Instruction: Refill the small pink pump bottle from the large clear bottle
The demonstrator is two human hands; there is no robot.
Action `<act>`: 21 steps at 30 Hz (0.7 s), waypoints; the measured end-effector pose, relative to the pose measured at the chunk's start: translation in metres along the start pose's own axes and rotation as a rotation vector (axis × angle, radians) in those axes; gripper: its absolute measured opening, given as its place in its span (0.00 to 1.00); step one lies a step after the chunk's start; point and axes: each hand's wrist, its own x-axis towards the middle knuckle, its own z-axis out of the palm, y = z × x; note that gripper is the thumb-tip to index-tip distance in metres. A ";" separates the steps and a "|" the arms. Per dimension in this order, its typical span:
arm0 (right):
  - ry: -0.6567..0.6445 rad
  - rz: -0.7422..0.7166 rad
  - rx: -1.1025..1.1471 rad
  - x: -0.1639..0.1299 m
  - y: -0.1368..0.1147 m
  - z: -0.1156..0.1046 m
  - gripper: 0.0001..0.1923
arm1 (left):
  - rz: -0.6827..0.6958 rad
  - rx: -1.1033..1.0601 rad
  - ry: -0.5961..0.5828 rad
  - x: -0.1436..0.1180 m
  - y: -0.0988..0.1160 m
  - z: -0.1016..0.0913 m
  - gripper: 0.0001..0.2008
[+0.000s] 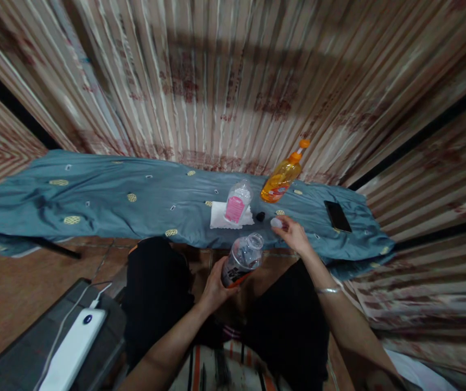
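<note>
My left hand (215, 289) is wrapped round a clear plastic bottle (247, 255) with a dark and orange label. The bottle is held over my lap, tilted, its open mouth toward the bench. Between the fingertips of my right hand (292, 234) is a small white cap (276, 222), held just above the cloth. A black cap (260, 216) lies to its left. Further left, a clear bottle with a pink label (237, 203) rests on a white tissue (218, 215). Behind them is an orange dish soap bottle (282, 178) with an orange top.
A blue-green patterned cloth (102, 201) covers the long narrow bench. A black phone (338, 216) lies near its right end. Patterned curtains (200, 81) hang behind. At lower left, a white power bank (74, 347) with a cable sits on a dark surface.
</note>
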 end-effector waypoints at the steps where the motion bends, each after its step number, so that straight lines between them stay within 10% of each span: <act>1: -0.039 -0.041 0.031 -0.012 -0.009 -0.002 0.21 | 0.006 -0.002 0.003 0.001 0.000 0.000 0.46; 9: -0.165 -0.213 0.266 -0.068 -0.076 -0.041 0.21 | 0.082 0.033 -0.010 0.007 0.002 -0.001 0.46; 15: -0.161 -0.195 0.328 -0.069 -0.089 -0.065 0.33 | 0.185 0.126 -0.031 0.007 0.006 -0.005 0.44; 21: -0.189 -0.246 0.273 -0.079 -0.096 -0.075 0.23 | 0.224 0.240 -0.026 0.006 0.019 -0.015 0.43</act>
